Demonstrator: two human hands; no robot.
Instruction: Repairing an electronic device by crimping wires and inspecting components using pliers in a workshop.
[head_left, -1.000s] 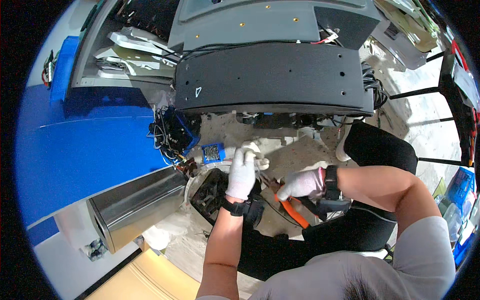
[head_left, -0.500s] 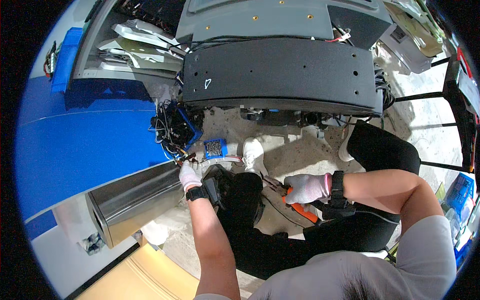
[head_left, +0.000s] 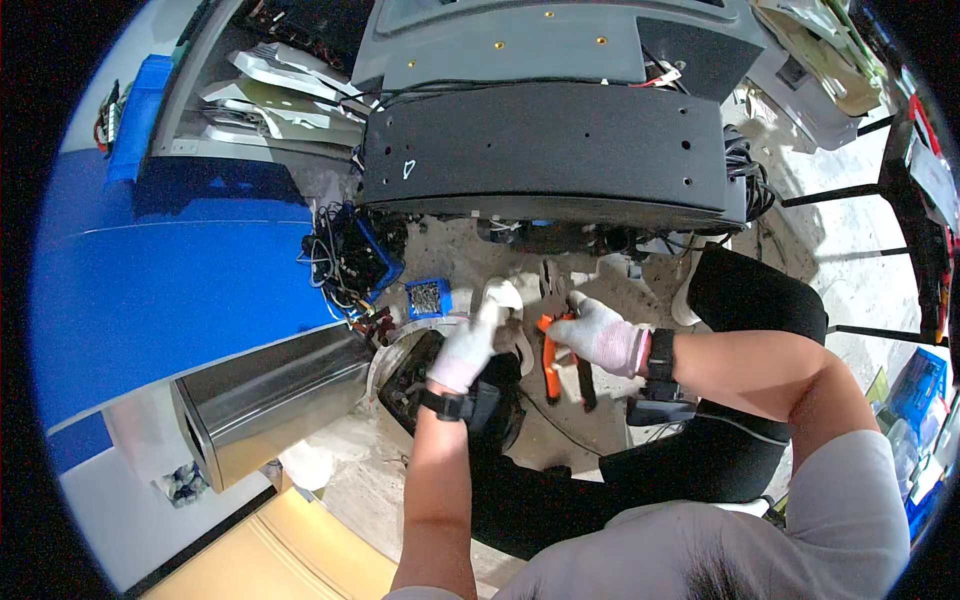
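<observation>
My right hand [head_left: 603,337], in a white glove, is closed on orange-handled pliers [head_left: 551,372]. Their metal jaws point away from me and their handles are spread. My left hand [head_left: 466,356], gloved too, is stretched forward over my knee, near my white shoe [head_left: 503,293]. Motion smears its fingers, so whether it holds anything cannot be seen. Just beyond and to the left sits a small blue box [head_left: 428,298] full of small metal parts. A tangle of black cables [head_left: 345,250] lies beside it at the blue tabletop's edge.
A large dark grey machine panel [head_left: 545,150] stands across the far side. The blue tabletop [head_left: 180,300] fills the left, above a shiny metal box [head_left: 275,400]. A round-rimmed black container [head_left: 405,375] is by my left forearm. A black rack [head_left: 915,200] stands at the right.
My left hand has moved right, away from the cable tangle, toward my shoe. My right hand has moved forward, and the pliers have swung from pointing left to pointing away from me.
</observation>
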